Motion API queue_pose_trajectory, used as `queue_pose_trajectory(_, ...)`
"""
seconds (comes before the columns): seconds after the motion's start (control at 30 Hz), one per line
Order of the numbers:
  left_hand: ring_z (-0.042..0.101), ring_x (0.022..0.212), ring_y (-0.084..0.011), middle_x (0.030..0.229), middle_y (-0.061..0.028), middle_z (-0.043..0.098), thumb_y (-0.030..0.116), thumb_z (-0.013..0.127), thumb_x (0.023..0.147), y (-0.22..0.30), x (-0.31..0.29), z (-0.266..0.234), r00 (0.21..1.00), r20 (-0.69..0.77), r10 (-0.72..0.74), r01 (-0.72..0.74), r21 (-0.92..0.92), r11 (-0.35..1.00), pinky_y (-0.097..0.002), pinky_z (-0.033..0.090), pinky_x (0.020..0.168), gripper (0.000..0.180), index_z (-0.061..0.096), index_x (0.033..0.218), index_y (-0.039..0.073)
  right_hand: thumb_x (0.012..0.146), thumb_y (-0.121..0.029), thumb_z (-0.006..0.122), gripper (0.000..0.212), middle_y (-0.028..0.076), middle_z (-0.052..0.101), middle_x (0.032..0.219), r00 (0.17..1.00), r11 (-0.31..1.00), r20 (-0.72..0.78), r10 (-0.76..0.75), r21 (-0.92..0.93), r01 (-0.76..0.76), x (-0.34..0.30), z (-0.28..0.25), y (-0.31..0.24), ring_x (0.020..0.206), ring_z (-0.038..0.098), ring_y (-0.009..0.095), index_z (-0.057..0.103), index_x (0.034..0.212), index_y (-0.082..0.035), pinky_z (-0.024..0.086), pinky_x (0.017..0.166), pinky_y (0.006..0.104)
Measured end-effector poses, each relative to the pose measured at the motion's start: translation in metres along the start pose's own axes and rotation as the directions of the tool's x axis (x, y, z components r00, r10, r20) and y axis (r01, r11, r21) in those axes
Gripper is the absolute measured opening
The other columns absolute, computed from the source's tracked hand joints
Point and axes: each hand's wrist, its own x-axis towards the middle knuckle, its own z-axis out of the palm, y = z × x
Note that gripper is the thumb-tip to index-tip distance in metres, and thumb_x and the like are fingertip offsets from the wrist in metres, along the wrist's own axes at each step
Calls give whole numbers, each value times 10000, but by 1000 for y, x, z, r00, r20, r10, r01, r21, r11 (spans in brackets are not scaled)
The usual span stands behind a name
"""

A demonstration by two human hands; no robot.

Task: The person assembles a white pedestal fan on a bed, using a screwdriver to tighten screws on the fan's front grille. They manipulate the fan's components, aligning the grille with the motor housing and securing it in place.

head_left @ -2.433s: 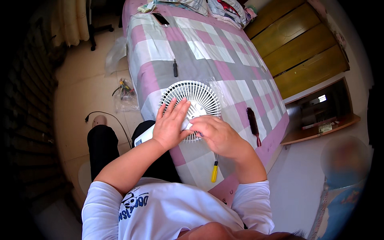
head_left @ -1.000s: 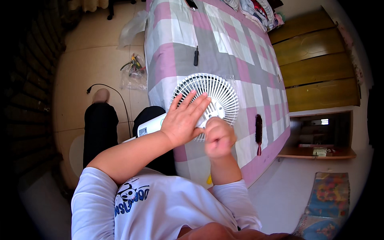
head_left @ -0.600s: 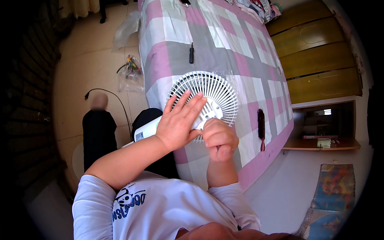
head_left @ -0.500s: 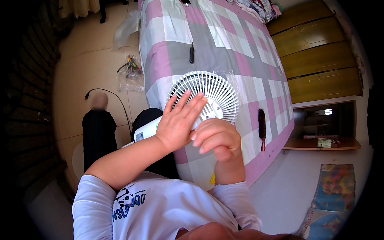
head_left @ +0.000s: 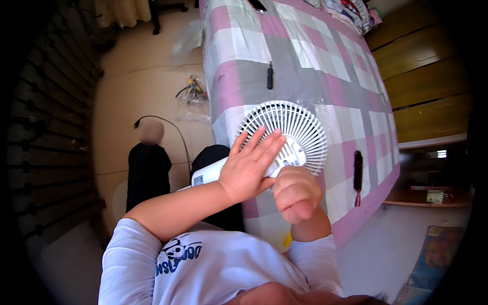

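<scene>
Steady the white fan (head_left: 311, 133) evenly under your flat left hand (head_left: 248, 168); right hand (head_left: 299, 192) curled by hub (head_left: 297, 155), whatever it grips hidden.

The head-worn fisheye looks steeply down, fairly near above left hand (head_left: 248, 168) and right hand (head_left: 298, 192), facing the bed (head_left: 244, 76).

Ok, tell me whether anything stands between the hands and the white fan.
Nothing visible does: the left hand lies on the fan; the right hand, curled beside its hub, hides anything it may grip.
</scene>
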Motion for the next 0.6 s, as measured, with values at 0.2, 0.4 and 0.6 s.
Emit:
queue_pose_trajectory(0.2,353,1421,-335,1541,-87,391,198,714,751,-1,2,0,1000,25,4,-4,33,999,-509,230,1153,833,355,1499,124,1043,-524,259,612,45,503,562,951,926,-225,-212,-356,122,-1,33,7,429,440,188,464,672,-82,341,417,302)
queue_pose_trajectory(0.4,345,1427,-328,1550,-78,380,259,645,832,-2,1,4,1000,15,4,-5,73,997,-505,208,1160,756,339,1509,121,1066,-484,216,603,20,400,543,814,872,-466,-348,-480,98,0,55,23,449,360,154,422,672,-76,281,424,280)
queue_pose_trajectory(0.6,324,1440,-327,1565,-80,357,250,534,890,0,-1,3,1000,18,-8,7,43,999,-487,202,1170,664,341,1512,122,1075,-472,189,621,20,356,555,699,857,-632,-335,-513,-53,11,67,21,490,344,145,379,635,-76,269,443,270)
